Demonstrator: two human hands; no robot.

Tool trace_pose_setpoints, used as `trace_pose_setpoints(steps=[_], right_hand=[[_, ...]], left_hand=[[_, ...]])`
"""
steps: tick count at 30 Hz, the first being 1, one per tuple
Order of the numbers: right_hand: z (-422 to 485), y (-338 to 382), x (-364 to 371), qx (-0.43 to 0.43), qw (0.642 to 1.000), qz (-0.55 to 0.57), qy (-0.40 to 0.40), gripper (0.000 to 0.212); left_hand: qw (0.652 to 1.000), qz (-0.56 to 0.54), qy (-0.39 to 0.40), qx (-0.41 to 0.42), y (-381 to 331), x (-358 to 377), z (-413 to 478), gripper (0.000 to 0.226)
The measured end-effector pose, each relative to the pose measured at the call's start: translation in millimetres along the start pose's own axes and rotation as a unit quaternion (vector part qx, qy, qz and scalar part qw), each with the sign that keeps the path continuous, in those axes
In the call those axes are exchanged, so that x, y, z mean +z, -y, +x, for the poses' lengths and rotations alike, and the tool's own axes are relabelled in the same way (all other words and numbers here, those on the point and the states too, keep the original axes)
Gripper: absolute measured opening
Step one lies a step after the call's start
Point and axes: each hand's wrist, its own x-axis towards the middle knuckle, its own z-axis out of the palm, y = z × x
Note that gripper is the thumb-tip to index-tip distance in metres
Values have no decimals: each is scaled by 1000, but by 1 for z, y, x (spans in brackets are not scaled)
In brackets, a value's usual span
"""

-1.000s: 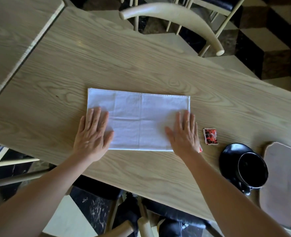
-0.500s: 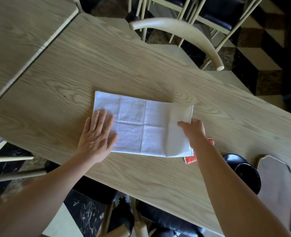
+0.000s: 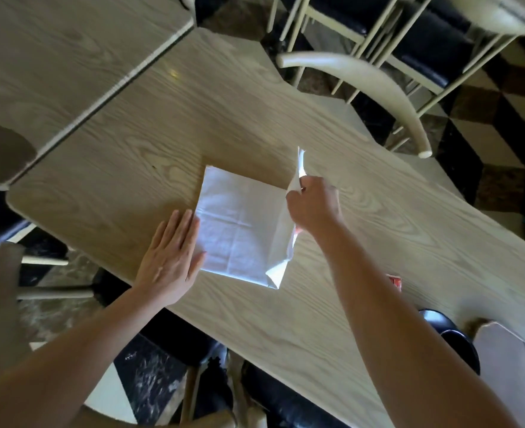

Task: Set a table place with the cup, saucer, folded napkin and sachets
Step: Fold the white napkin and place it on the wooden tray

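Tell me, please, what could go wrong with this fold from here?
1. The right hand pinches only one raised edge of the white cloth napkin; the grip may slip, so the edges land uneven.
2. The left hand presses just the napkin's left border, so the cloth might shift.
3. The right forearm passes near the red sachet and could sweep it away.

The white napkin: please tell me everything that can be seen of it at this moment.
The napkin is a white cloth with faint crease lines, partly folded on the pale wooden table. Most of it lies flat. Its right part is lifted and stands up, pinched by the right hand. The left hand lies flat, palm down, its fingers on the napkin's left edge. A small corner is turned up at the near right.
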Motion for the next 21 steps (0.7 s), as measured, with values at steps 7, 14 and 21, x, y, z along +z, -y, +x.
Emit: trace_pose_setpoints(steps=[7,14,21], right_hand=[[-3,56,70,-40,996,16,79,28],[-15,77,107,-53,989,64,121,53],[-26,39,100,-31,989,27,143,32]], left_hand=[[993,-95,-58,-29,2,1,-7,57],[925,-294,-185,-154,8,-20,-8,32],[862,-368,-49,-346,10,-50,16,31]])
